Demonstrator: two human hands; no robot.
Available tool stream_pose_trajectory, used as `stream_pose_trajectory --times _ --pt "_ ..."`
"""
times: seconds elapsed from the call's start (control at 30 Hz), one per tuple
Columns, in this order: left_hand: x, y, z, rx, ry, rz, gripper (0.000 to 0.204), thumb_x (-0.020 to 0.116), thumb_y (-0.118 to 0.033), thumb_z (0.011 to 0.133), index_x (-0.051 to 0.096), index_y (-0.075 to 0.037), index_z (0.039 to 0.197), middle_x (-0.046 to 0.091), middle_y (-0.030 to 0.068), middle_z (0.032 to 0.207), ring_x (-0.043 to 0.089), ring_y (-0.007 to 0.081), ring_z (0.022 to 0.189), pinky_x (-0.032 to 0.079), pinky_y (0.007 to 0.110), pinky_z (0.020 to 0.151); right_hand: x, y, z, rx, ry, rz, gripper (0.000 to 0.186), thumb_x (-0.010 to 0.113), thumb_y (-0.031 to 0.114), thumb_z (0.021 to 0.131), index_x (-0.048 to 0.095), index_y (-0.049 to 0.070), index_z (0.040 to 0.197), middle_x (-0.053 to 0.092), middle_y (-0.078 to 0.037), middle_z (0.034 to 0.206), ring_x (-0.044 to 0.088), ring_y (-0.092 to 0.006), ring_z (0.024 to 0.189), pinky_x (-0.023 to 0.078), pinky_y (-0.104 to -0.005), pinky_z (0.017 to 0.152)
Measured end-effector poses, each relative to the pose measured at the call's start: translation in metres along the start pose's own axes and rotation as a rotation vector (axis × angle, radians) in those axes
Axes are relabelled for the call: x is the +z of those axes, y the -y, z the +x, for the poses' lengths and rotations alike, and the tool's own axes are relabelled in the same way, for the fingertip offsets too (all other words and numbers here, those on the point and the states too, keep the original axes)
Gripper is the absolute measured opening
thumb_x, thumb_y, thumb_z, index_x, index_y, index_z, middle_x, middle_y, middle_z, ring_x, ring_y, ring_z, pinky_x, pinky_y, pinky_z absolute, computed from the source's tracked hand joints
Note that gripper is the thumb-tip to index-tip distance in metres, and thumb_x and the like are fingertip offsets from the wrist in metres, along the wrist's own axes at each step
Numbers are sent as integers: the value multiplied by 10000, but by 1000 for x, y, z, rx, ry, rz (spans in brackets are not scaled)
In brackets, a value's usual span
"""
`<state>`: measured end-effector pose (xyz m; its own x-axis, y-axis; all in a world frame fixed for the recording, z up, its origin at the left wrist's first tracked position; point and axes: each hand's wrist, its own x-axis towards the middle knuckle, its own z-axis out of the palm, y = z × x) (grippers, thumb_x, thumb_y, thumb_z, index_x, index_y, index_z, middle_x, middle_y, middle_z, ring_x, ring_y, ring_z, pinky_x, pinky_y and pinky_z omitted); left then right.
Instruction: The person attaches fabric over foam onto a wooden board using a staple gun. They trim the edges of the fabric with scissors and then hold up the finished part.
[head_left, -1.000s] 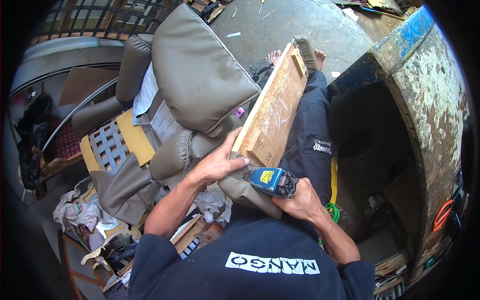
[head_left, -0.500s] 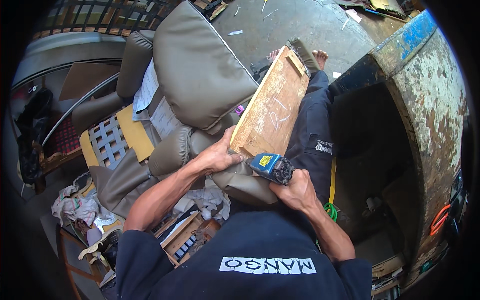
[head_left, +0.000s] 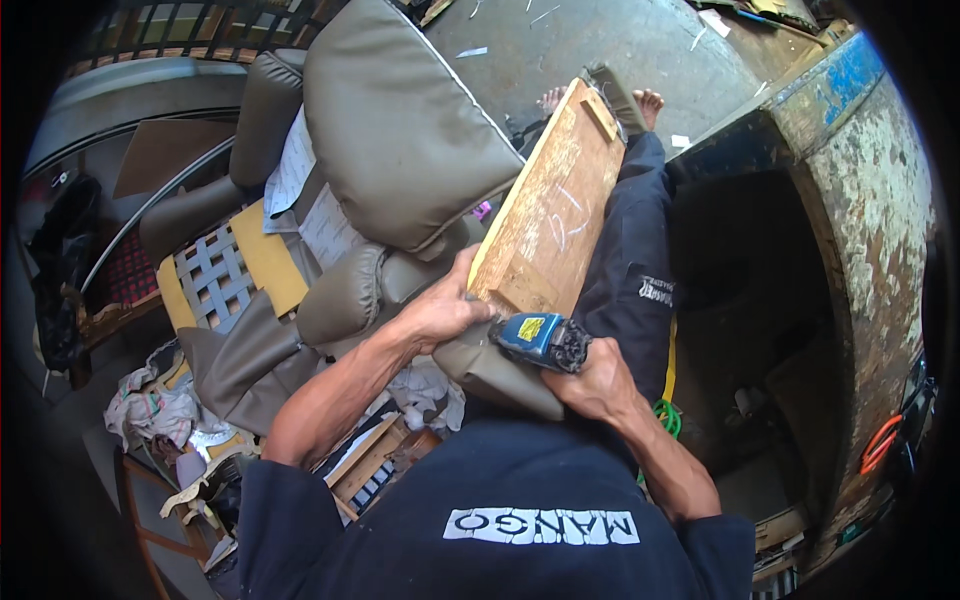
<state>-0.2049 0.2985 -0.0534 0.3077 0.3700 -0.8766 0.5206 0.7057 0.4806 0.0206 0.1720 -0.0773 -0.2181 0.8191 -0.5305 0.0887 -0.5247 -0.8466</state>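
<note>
A wooden board point(head_left: 556, 205) with small blocks near both ends and chalk-like marks lies slanting across my lap. Grey-brown leatherette point(head_left: 497, 374) wraps its near end, and more of it shows at the far end. My left hand point(head_left: 447, 312) is closed on the board's near left corner, thumb pressing the leatherette there. In my right hand point(head_left: 598, 380) is a blue staple gun point(head_left: 540, 338), fingers wrapped round its grip. Its nose points at the near end of the board, close to my left thumb; whether it touches is hidden.
A large padded leatherette cushion point(head_left: 405, 120) stands beyond my left hand. Left of it lie a webbed seat frame point(head_left: 215, 275) and scraps of cloth point(head_left: 150, 408). A worn, paint-flaked panel point(head_left: 858, 200) rises on the right. A green coiled hose point(head_left: 667, 420) hangs by my right forearm.
The staple gun has swung slightly left, its nose nearer my left thumb. My left hand keeps its hold on the corner. The whole view has shifted a little.
</note>
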Motion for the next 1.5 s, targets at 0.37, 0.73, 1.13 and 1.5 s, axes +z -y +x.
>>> stream_pose_trajectory --times 0.37,0.73,1.13,1.5 --pt "-5 -5 -1 63 -2 -19 810 657 -20 922 240 -68 1615 441 188 1554 452 269 1418 349 382 1201 -63 25 -66 16 -303 210 309 750 77 816 716 -9 1111 746 -91 1019 706 -206 944 553 -348 870" --pt "19 -24 -87 523 -69 986 448 649 -322 999 634 -62 1364 606 215 1373 434 413 1425 359 481 1191 -222 42 -238 186 -1327 -869 542 588 293 1063 487 -52 1469 587 -272 1409 570 -373 1313 416 -409 1108" --pt "-31 -26 164 259 47 207 694 741 -358 944 493 13 1475 613 168 1358 612 233 1202 500 410 1021 -204 2 -193 -112 -1571 -1100 421 641 209 1004 593 -33 1345 621 -245 1124 581 -420 1035 451 -503 941" --pt "-28 -41 90 517 -240 -18 413 749 -81 858 678 32 1249 724 86 952 666 147 753 550 318 685 37 -66 -104 -86 -266 -110 628 625 448 1025 524 10 1464 716 -210 1091 727 -354 992 552 -417 871"
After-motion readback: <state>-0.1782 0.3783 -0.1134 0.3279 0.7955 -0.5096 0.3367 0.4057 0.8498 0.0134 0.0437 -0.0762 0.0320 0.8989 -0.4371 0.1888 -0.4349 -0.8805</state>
